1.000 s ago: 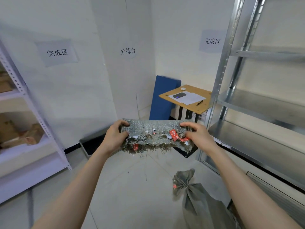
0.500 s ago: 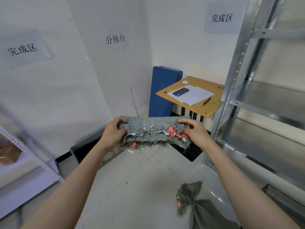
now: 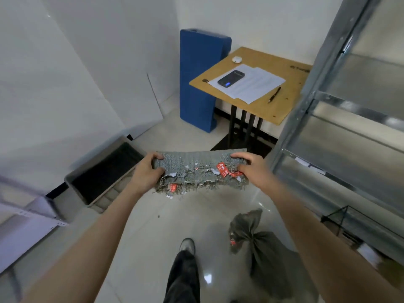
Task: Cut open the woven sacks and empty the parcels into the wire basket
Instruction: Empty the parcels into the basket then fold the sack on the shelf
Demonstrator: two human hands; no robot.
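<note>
I hold a folded grey woven sack point(image 3: 197, 169) flat between both hands at chest height; its lower edge is frayed and carries torn red and white label scraps. My left hand point(image 3: 145, 173) grips its left end, my right hand point(image 3: 251, 169) grips its right end. A second grey woven sack point(image 3: 266, 243), tied shut at the neck, lies on the floor at the lower right. A black wire basket point(image 3: 341, 217) shows partly at the right, under the metal shelving.
A grey plastic bin point(image 3: 102, 173) with a dark inside stands on the floor at the left. Behind it are a blue panel point(image 3: 199, 84) and a small wooden table point(image 3: 253, 84) with papers, a phone and a pen. Metal shelving point(image 3: 341, 119) fills the right; my leg and shoe point(image 3: 185, 259) are below.
The view has tilted down and moved closer to the table and bin. Both hands keep the same grip on the folded sack.
</note>
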